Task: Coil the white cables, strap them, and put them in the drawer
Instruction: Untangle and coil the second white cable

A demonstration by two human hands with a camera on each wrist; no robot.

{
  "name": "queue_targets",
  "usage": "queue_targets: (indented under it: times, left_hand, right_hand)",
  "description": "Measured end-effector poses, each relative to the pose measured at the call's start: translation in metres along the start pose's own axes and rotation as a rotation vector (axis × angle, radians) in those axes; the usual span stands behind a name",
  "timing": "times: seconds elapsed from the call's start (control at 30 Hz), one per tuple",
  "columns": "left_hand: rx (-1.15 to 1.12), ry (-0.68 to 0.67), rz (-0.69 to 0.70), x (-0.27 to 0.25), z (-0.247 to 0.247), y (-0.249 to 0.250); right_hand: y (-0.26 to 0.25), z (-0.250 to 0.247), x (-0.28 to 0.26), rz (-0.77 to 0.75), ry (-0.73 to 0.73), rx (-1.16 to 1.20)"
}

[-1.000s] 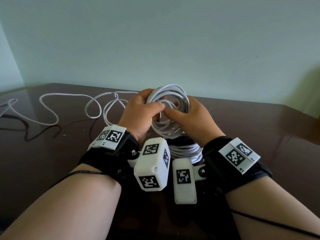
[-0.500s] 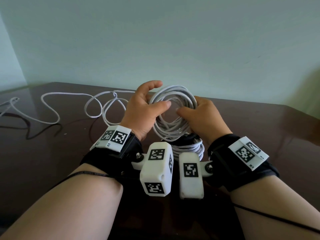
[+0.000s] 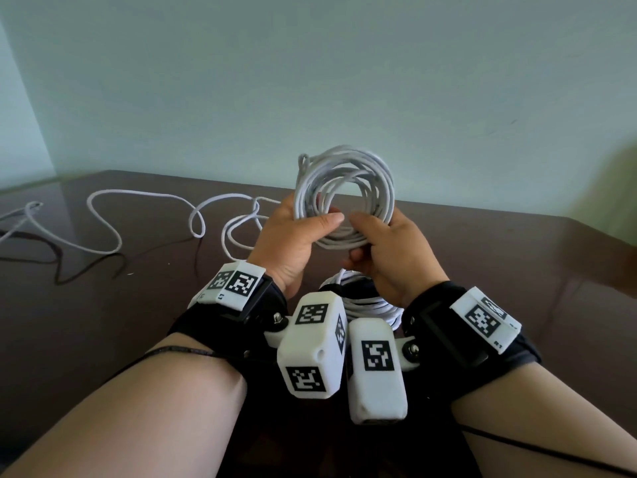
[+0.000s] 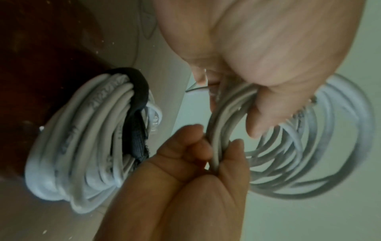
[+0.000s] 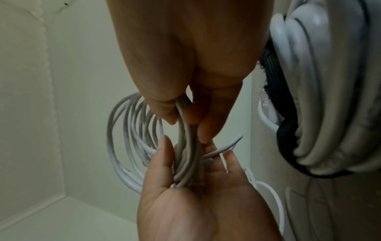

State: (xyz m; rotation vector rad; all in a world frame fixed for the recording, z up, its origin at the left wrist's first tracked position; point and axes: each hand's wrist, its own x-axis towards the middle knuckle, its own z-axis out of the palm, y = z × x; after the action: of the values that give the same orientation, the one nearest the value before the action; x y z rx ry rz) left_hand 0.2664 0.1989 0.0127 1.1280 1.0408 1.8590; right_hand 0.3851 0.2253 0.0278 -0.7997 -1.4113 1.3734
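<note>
I hold the coil of white cable [image 3: 344,194] upright above the table [image 3: 103,305], its ring facing me and its opening pointing at the wall. My left hand [image 3: 293,243] grips its lower left side, thumb across the strands. My right hand [image 3: 389,250] pinches the bottom strands. A loose cable [image 3: 144,215] trails leftward over the table. A second coil [image 4: 86,133] lies below my wrists, bound by a black strap [image 4: 138,104].
</note>
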Motion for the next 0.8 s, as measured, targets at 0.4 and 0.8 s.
queue_targets:
  times: [0.4,0.8]
  left_hand:
    - [0.626,0.031,0.154,0.006,-0.014,0.004]
    - [0.818,-0.156,0.266,-0.002,-0.007,0.014]
  right_hand:
    - [0.003,-0.016,0.008,-0.321,0.135,-0.576]
    - [-0.002,-0.016,0.011,-0.623,-0.030,-0.926]
